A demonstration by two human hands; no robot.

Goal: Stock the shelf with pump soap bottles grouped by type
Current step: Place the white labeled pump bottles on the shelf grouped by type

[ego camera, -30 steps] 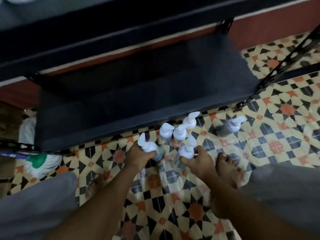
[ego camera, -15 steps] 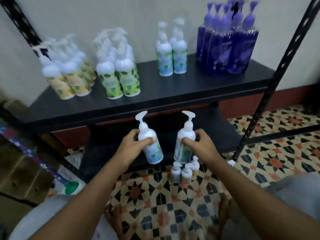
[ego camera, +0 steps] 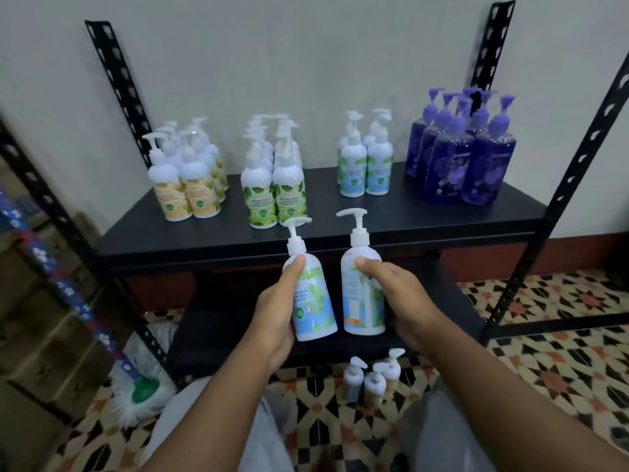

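Observation:
My left hand (ego camera: 272, 311) grips a white pump bottle with a blue-green label (ego camera: 315, 301), tilted slightly left. My right hand (ego camera: 398, 294) grips a second blue-green pump bottle (ego camera: 357, 298), held upright with its back label toward me. Both bottles hang just in front of and below the black shelf (ego camera: 408, 216). On the shelf stand four groups: yellow-label bottles (ego camera: 185, 185), green-label bottles (ego camera: 275, 192), blue-green bottles (ego camera: 366, 165) and purple bottles (ego camera: 463, 158). Three more pump bottles (ego camera: 372, 379) stand on the tiled floor below my hands.
Black perforated uprights (ego camera: 558, 199) frame the rack, and a lower shelf (ego camera: 218, 332) sits under the stocked one. Cardboard boxes (ego camera: 34, 335) and a white bag (ego camera: 136, 383) lie at the left. Patterned floor tiles (ego camera: 561, 362) spread to the right.
Both hands took one bottle each from the floor cluster and lifted them up to shelf height. My view rose from the floor to the stocked shelf.

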